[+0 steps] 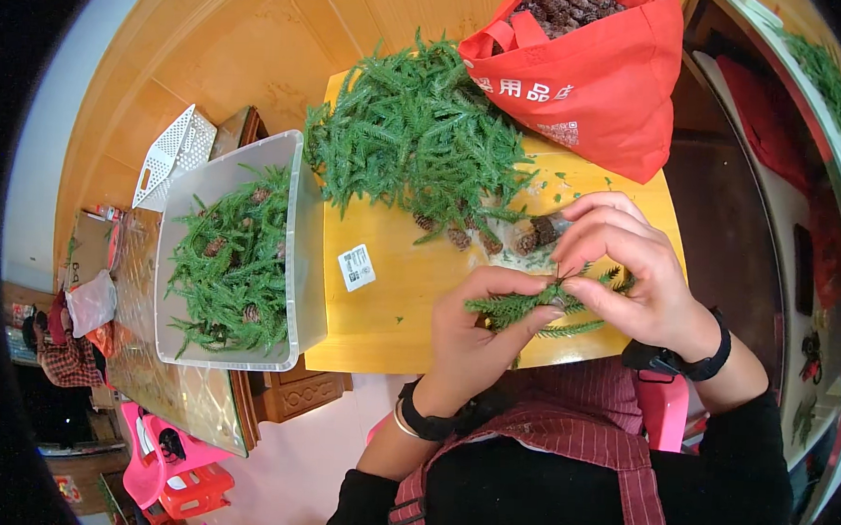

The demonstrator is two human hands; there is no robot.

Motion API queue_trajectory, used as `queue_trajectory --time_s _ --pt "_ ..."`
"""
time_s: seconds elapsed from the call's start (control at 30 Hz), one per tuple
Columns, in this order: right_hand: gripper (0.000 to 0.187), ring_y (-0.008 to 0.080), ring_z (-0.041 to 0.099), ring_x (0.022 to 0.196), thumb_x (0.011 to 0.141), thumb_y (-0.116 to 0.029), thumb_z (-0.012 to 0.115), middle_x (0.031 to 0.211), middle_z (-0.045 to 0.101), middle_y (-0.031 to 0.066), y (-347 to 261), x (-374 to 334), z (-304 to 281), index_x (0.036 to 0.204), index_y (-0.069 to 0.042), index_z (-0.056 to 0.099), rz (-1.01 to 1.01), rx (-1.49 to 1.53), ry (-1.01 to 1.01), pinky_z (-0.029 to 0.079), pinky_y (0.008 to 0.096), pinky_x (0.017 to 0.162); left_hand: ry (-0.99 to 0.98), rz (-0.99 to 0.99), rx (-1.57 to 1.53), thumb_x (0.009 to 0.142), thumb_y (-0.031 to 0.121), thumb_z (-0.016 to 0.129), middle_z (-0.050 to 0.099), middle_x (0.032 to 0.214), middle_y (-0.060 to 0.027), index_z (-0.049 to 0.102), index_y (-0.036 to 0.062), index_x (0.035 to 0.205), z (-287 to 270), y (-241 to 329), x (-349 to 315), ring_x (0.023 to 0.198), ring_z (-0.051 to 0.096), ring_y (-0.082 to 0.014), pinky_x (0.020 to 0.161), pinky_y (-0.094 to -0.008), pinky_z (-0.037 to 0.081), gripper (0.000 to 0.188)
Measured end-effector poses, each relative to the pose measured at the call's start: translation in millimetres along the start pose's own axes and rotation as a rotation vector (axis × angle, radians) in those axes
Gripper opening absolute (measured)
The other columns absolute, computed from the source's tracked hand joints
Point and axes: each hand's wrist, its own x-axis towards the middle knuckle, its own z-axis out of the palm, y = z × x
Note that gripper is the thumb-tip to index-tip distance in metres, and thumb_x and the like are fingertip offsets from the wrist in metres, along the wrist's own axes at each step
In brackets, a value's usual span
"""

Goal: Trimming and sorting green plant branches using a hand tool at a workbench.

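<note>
An artificial pine sprig (504,311) with green needles is held low over the near edge of the yellow table. My left hand (466,333) grips it between thumb and fingers. At the middle of the sprig, my right hand (640,274) pinches with thumb and forefinger, where a thin dark stem or wire sticks up. Both sets of fingertips nearly touch, so what lies between them is partly hidden. Just beyond my hands are brown pine cones (526,240), beside a large heap of green pine sprigs (418,129), some with cones attached.
Left of the yellow table (380,303), a clear plastic bin (296,227) holds sprigs with cones. A red bag (601,91) full of pine cones stands at the back right. A white label (357,267) lies on the tabletop. Farther left are a white basket (181,150) and pink chair (149,453).
</note>
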Motion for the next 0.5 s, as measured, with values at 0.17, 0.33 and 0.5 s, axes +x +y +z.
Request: queue_trajectory --time_s 0.17,0.33,0.5 --pt "0.015 0.0268 0.053 0.091 0.066 -0.008 0.067 0.08 0.059 0.0049 -3.6 2.7 -1.2 0.076 -0.006 0.056 -0.032 0.006 0.01 0.039 0.0369 0.083 0.004 -0.048 -0.039 0.069 -0.002 0.071 0.061 0.089 -0.0082 0.053 0.0007 0.092 0.0 2.0 -1.4 0.081 0.058 -0.0118 0.072 -0.0241 0.048 0.029" --pt "0.013 0.027 0.053 0.091 0.063 -0.008 0.069 0.08 0.06 0.0042 -14.2 0.9 1.0 0.069 -0.007 0.058 -0.036 -0.198 0.045 0.04 0.0377 0.082 0.027 0.005 0.047 0.069 -0.002 0.071 0.061 0.087 -0.0075 0.053 0.001 0.091 1.6 3.8 -1.8 0.078 0.058 -0.0114 0.069 -0.0231 0.047 0.029" --pt "0.014 0.0264 0.053 0.09 0.059 -0.006 0.069 0.081 0.06 0.0035 -20.6 -1.5 1.6 0.068 -0.008 0.059 -0.193 -0.41 0.085 0.041 0.0375 0.078 0.057 0.061 0.109 0.068 -0.002 0.072 0.061 0.086 -0.0074 0.054 0.001 0.09 1.9 4.5 -2.2 0.078 0.058 -0.0114 0.068 -0.0229 0.047 0.029"
